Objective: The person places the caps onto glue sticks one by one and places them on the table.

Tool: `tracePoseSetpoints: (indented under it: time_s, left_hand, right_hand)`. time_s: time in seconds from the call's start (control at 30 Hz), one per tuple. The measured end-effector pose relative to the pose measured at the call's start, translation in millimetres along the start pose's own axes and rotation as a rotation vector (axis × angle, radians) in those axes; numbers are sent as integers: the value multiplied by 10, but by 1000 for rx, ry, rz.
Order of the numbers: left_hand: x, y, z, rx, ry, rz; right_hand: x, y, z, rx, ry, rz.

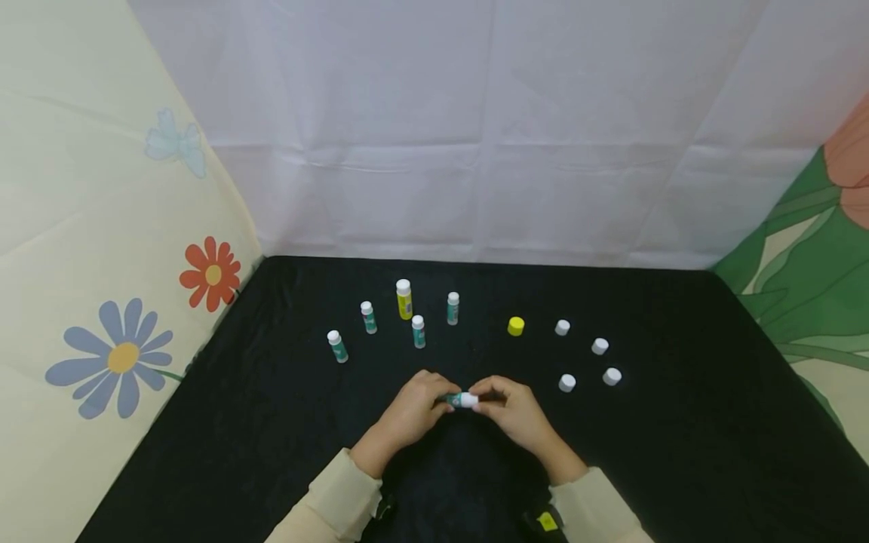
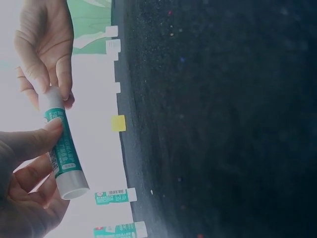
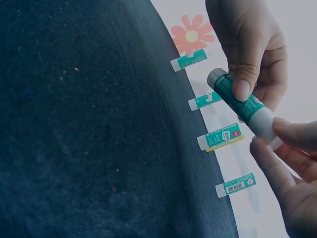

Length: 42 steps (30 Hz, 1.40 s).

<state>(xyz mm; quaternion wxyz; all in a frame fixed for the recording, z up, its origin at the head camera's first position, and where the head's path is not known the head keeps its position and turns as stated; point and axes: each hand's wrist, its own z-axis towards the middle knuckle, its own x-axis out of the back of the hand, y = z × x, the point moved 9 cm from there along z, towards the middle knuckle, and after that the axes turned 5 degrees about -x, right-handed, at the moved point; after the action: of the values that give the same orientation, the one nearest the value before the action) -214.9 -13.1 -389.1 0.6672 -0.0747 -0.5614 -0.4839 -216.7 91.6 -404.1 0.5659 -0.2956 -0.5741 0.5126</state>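
My left hand (image 1: 412, 411) grips a green glue stick (image 2: 65, 144) by its label, thumb on one side. At its other end, my right hand (image 1: 517, 413) pinches the white cap (image 3: 264, 125) between thumb and fingers. The glue stick lies roughly level in the head view, above the dark cloth. In the left wrist view its whitish base points away from my right hand. Beyond my hands stand several green glue sticks (image 1: 418, 332) with white tops and one larger yellow glue stick (image 1: 404, 300).
To the right, several white caps (image 1: 566, 383) and one yellow cap (image 1: 516, 326) sit apart on the black tablecloth (image 1: 271, 422). A white curtain (image 1: 475, 151) hangs behind the table. Flower-printed cloth (image 1: 122, 358) borders the left side.
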Motion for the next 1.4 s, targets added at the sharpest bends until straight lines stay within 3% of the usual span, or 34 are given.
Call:
tracePoseSetpoints:
  time_s: [0.17, 0.4, 0.53, 1.1, 1.4]
  left_hand:
    - [-39, 12, 4, -17, 0, 15]
    - [-57, 83, 31, -89, 28, 60]
    - [-84, 89, 38, -92, 18, 64]
    - [-197, 70, 69, -39, -76, 107]
    - [-256, 33, 74, 7, -114, 144]
  right_hand:
    - [3, 36, -11, -2, 9, -9]
    - [44, 85, -37, -24, 47, -21]
    - [52, 125, -49, -50, 54, -20]
    - [52, 185, -68, -29, 16, -72]
    - [55, 218, -73, -75, -1, -75]
